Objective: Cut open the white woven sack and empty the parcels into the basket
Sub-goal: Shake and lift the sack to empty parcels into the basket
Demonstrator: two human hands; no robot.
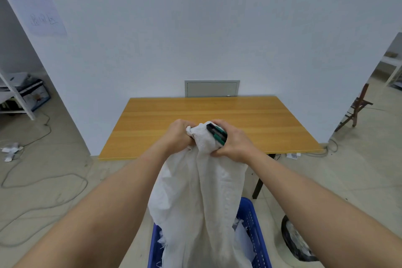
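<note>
The white woven sack (202, 198) hangs upside down, held up by its gathered end over the blue plastic basket (252, 220) on the floor. My left hand (178, 135) is clenched on one bunch of the sack's fabric. My right hand (233, 143) grips the other bunch together with a black and green utility knife (216, 132) pressed against the fabric. The sack's frayed lower end reaches into the basket, where a white parcel (242, 239) shows beside it. The rest of the basket's inside is hidden by the sack.
A wooden table (217, 115) stands just beyond my hands against the white wall. Cables lie on the floor at left (43, 180). A black bin with a plastic liner (293, 239) sits right of the basket. A wooden chair (356, 109) is at far right, shelving (19, 95) at far left.
</note>
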